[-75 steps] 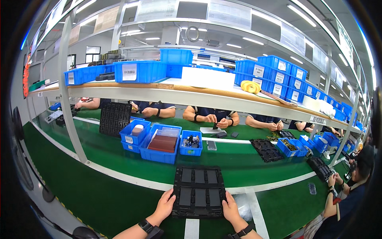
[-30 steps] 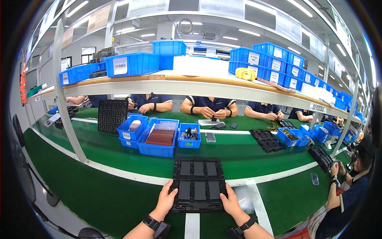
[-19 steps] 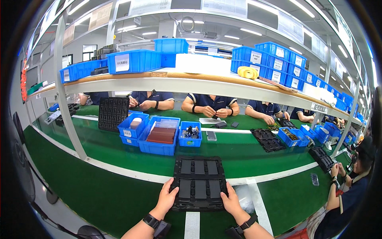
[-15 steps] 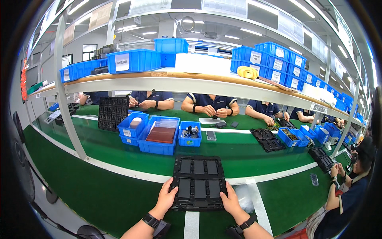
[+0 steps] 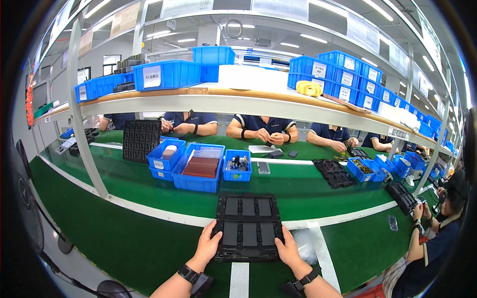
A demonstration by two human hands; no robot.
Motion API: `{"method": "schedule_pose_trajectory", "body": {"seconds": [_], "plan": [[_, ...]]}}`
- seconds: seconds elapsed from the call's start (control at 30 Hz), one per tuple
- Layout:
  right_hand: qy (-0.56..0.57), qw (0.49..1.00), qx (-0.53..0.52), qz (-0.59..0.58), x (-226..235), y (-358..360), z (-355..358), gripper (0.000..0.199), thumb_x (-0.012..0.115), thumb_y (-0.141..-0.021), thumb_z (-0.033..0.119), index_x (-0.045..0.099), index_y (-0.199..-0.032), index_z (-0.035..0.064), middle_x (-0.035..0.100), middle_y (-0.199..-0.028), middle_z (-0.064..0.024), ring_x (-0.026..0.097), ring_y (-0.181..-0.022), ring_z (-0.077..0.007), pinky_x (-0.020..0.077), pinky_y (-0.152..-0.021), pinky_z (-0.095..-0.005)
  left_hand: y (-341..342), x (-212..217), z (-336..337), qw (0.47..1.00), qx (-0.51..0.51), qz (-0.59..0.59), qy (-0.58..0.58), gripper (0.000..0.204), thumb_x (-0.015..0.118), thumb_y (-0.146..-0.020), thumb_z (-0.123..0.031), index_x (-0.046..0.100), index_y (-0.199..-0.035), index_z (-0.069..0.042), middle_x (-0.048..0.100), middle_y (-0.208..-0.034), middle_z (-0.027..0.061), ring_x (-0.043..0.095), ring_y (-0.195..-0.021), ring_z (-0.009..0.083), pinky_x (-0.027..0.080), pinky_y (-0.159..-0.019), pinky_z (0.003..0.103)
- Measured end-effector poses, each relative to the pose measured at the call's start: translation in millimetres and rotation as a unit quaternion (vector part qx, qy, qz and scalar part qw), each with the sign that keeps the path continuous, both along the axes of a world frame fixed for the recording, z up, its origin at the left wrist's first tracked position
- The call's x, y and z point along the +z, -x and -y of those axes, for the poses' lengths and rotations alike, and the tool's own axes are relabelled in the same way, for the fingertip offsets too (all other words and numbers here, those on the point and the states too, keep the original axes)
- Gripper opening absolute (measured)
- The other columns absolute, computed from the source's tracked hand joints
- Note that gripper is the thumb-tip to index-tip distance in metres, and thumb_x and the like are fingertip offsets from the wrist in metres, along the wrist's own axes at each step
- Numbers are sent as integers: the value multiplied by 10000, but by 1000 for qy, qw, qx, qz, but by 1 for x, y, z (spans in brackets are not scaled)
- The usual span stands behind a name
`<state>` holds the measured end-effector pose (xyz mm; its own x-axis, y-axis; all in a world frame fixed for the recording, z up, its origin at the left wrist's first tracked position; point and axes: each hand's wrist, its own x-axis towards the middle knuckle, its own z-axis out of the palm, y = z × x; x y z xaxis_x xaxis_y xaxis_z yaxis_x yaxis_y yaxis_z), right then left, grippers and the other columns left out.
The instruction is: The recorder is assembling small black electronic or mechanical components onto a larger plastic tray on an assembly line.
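Observation:
A black plastic tray (image 5: 248, 221) lies before me at the near middle of the green bench. Several flat dark grey rectangular pieces (image 5: 250, 234) sit in its pockets, in two rows. My left hand (image 5: 204, 244) grips the tray's left edge, thumb on top and the other fingers partly hidden beneath. On the opposite edge my right hand (image 5: 288, 245) holds it the same way. Dark straps circle both of my wrists.
Beyond the tray stand blue bins (image 5: 197, 171) with reddish-brown sheets and small parts. A white metal post (image 5: 88, 114) rises on the left, carrying a shelf (image 5: 238, 103) with more blue bins. Co-workers (image 5: 263, 131) sit across the bench; another person (image 5: 437, 233) works at right.
Both my hands and the tray stay almost where they were. Across the bench, some co-workers' hands have shifted slightly.

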<state>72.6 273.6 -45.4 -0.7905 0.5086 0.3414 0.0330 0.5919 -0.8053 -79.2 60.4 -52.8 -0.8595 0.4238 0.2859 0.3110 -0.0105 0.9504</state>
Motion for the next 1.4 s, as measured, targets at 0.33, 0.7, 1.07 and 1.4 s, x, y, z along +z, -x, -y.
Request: {"method": "schedule_pose_trajectory", "body": {"seconds": [0.33, 0.7, 1.07, 1.4], "plan": [[5, 1000, -8, 3, -2, 0, 0, 551, 522, -826, 105, 296, -1299, -66, 348, -1324, -244, 329, -1249, -321, 251, -1031, -333, -4, 2, 0, 996, -59, 57, -42, 589, 524, -815, -25, 261, -1341, 11, 323, -1353, 148, 301, -1257, 226, 223, -1035, 295], [1, 1000, 1, -10, -4, 0, 0, 559, 517, -822, 127, 291, -1292, -75, 343, -1315, -267, 326, -1243, -354, 254, -1033, -352, 2, -12, 1, 997, -47, 52, -30, 585, 527, -805, -36, 270, -1326, 29, 325, -1337, 173, 313, -1248, 243, 226, -1036, 299], [-13, 1000, 2, -3, 0, 3, -1, 557, 519, -820, 126, 295, -1285, -85, 353, -1302, -273, 337, -1230, -366, 259, -1031, -364, 3, -11, -4, 998, -31, 53, -31, 554, 498, -815, 23, 283, -1326, 17, 390, -1297, 150, 376, -1194, 212, 285, -998, 292], [-18, 1000, 5, 2, -1, -2, 0, 571, 515, -818, 148, 289, -1282, -95, 341, -1304, -284, 325, -1231, -379, 256, -1030, -373, -3, -4, 0, 998, -29, 57, -10, 559, 544, -798, -35, 309, -1301, 32, 347, -1308, 179, 346, -1224, 256, 263, -1018, 311]]}}
